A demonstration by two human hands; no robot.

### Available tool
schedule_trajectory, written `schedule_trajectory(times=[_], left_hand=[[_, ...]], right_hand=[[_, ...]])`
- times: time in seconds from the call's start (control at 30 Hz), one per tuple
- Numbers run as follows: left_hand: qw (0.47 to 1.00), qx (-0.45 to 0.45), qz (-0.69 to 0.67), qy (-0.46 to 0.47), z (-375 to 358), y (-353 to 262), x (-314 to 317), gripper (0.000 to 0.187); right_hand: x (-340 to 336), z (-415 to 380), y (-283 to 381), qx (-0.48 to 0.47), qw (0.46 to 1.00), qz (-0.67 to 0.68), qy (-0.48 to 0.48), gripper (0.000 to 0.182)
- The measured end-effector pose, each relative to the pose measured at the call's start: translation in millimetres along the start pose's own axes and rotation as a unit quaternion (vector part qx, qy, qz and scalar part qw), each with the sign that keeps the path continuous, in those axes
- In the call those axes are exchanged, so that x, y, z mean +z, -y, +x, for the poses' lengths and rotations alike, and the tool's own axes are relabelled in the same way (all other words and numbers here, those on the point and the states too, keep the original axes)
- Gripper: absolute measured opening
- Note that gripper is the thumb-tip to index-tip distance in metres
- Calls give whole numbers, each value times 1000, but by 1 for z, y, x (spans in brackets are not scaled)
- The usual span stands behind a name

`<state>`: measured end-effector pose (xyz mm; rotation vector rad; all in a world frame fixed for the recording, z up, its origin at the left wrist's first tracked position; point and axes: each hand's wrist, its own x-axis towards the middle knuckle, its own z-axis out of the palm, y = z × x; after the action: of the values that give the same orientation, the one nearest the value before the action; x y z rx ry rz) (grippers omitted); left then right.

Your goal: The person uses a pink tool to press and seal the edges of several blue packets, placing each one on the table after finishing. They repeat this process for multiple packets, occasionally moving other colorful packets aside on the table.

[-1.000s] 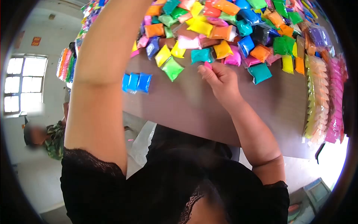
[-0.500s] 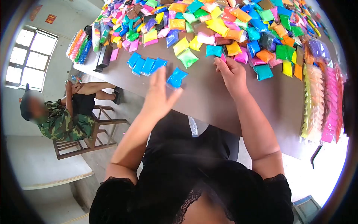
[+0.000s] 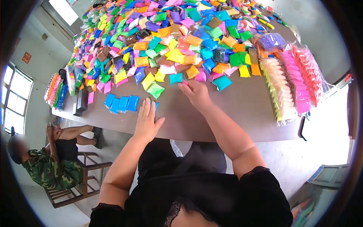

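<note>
My left hand (image 3: 146,120) lies flat with its fingers stretched out over a blue packet (image 3: 156,105), which is mostly hidden beneath it. Just left of those fingers, several blue packets (image 3: 123,103) sit in an overlapping row on the table (image 3: 181,121). My right hand (image 3: 196,94) is closed, thumb and forefinger pinched on a small pink thing (image 3: 184,81) that barely shows at the fingertips. A teal packet (image 3: 176,78) lies right beside those fingertips. Between my two hands, nearer the pile, is a light green packet (image 3: 155,90).
A large pile of coloured packets (image 3: 166,41) covers the table's far side. Long clear bags of packets (image 3: 291,81) stand at the right edge. Dark boxes (image 3: 80,102) are at the left edge. A person (image 3: 53,162) in camouflage sits on a wooden chair at left.
My left hand has come down from above the table onto the single blue packet. The right hand keeps its pinch beside the teal packet. My view has turned and shifted.
</note>
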<state>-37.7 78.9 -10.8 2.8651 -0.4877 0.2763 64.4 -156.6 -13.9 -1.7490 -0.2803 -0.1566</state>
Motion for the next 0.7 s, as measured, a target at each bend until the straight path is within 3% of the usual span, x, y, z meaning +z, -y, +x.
schedule_trajectory(times=[0.13, 0.27, 0.37, 0.43, 0.5, 0.53, 0.57, 0.6, 0.63, 0.67, 0.7], left_hand=[[999, 16, -11, -30, 0, 2, 3, 71], [998, 1, -51, -20, 7, 8, -7, 66], [993, -39, -100, -51, 6, 15, -13, 56], [990, 5, -102, -96, 3, 24, -13, 49], [979, -13, -154, -132, 2, 21, -17, 47], [912, -117, -376, -111, 5, 17, -21, 49], [785, -213, -575, -84, 5, 15, -21, 51], [723, -193, -660, -66, 6, 14, -21, 59], [717, -193, -666, -70, 7, 13, -22, 59], [725, -187, -662, -24, 8, 10, -25, 61], [731, -181, -657, 26, 9, 6, -29, 63]], right_hand=[[2, 0, -3, 3, 1000, 4, -14, 35], [3, 2, 6, -40, 996, -76, -9, 35], [4, 2, 1, -32, 994, -103, 9, 35], [5, 2, 0, -32, 996, -85, -3, 33], [5, 3, 0, -42, 991, -128, 3, 30], [5, 3, 3, -47, 991, -126, 5, 28], [4, 2, 5, -51, 991, -125, 7, 27], [4, 3, 5, -38, 993, -108, 21, 23], [4, 5, 6, -40, 992, -115, 26, 23], [3, 7, 7, 82, 994, 13, 67, 23], [3, 6, 8, 204, 963, 142, 101, 23]])
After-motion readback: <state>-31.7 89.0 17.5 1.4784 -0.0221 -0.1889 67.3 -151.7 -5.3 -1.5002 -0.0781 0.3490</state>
